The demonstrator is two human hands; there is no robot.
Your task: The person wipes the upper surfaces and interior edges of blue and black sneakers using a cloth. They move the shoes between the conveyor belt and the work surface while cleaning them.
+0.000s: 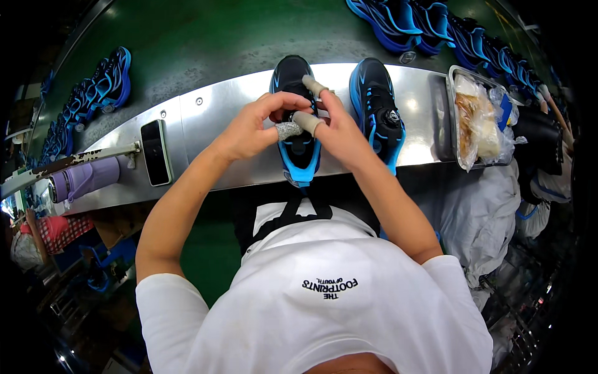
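A black sneaker [301,168] with bright blue trim stands on the metal ledge in front of me, its toe pointing away. Both hands meet over its lacing area. My left hand [252,129] comes from the left side, thumb and index finger curled together; a grey wrap covers the thumb. From the other side, my right hand [339,128] pinches in at the same spot, with beige covers on its thumb and index finger. What lies between the fingertips is hidden. To the right stands a matching sneaker [377,112] with a round dial on its tongue, untouched.
The curved metal ledge [212,103] borders a green surface [187,43]. Rows of similar sneakers stand at left [115,78] and far right [430,28]. A phone [156,153] and purple bottle [93,177] lie left; a tray [451,118] of plastic-wrapped items sits right.
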